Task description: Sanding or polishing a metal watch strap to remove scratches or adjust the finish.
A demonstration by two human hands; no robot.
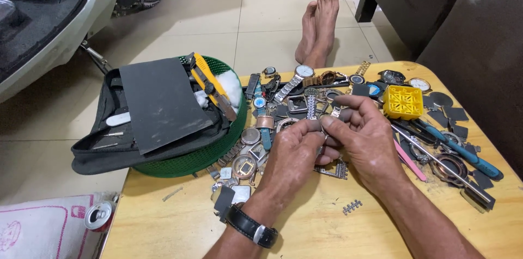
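My left hand and my right hand meet over a low wooden table. Both pinch a small metal watch part between thumb and fingertips; its exact shape is hidden by the fingers. A black strap watch sits on my left wrist. Under and around the hands lie several watches, cases and metal bands, such as a silver watch at the far side. A loose band link piece lies near my right forearm.
A green basket holds a black tool pouch and yellow tool at the table's left. A yellow plastic block, blue-handled screwdriver and pink tweezers lie right. My bare feet, sandals, a scooter and a drink can are on the floor.
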